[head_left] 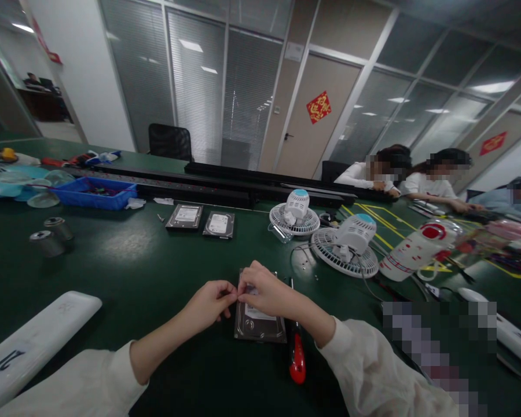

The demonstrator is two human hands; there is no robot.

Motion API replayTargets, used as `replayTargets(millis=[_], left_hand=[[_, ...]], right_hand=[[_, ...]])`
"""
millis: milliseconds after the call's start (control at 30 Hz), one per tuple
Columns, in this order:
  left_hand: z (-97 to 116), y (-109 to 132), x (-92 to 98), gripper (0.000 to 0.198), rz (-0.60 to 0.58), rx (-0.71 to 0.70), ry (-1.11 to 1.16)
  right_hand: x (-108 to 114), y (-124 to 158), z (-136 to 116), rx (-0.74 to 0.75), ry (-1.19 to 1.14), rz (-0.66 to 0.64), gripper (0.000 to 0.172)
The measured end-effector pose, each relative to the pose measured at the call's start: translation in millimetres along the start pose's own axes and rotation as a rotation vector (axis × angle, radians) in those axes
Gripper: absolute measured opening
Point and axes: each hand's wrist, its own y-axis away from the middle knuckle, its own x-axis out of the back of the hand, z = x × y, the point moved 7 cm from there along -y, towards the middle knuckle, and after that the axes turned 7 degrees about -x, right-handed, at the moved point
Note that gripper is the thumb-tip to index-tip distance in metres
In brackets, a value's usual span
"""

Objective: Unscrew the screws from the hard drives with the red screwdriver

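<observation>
Dark green, the tabletop (147,289) is carrying a hard disk drive (260,329), partly beneath the right hand (264,289). That and the left hand (213,301) are pinching, tips meeting at the drive's left edge; whether they are gripping anything small, I cannot tell. A red-and-black screwdriver (297,354) is lying just right; two similar drives (219,225) are lying farther back.

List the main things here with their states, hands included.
Left hand, fingertips pinched
Right hand, fingertips pinched, meeting left's
Near drive, flat, label up, partly covered
Screwdriver, lying beside near drive
Far drives, flat, label up
Fans, grille down
Blue tray, uncovered, holding parts
Door, shut
</observation>
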Motion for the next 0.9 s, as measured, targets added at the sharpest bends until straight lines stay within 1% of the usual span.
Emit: replayTargets(millis=[200,333,533,733,900], left_hand=[[10.5,0.0,-2.5,0.034,0.006,0.030,0.036],[14.6,2.5,-3.7,0.032,0.017,0.032,0.060],[8.9,2.8,-0.2,0.022,0.028,0.029,0.090],[1.4,0.4,3.7,0.024,0.052,0.028,0.105],[2.9,1.0,3.5,0.023,0.061,0.040,0.097]], right_hand=[[0.7,-0.4,-0.4,0.024,0.004,0.024,0.004],[-2.4,-0.1,0.5,0.023,0.018,-0.012,0.005],[-6.2,-0.4,3.0,0.014,0.037,-0.083,0.007],[-6.7,-1.9,3.4,0.001,0.047,-0.110,0.005],[-6.4,-3.4,1.3,-0.023,0.055,-0.118,0.006]])
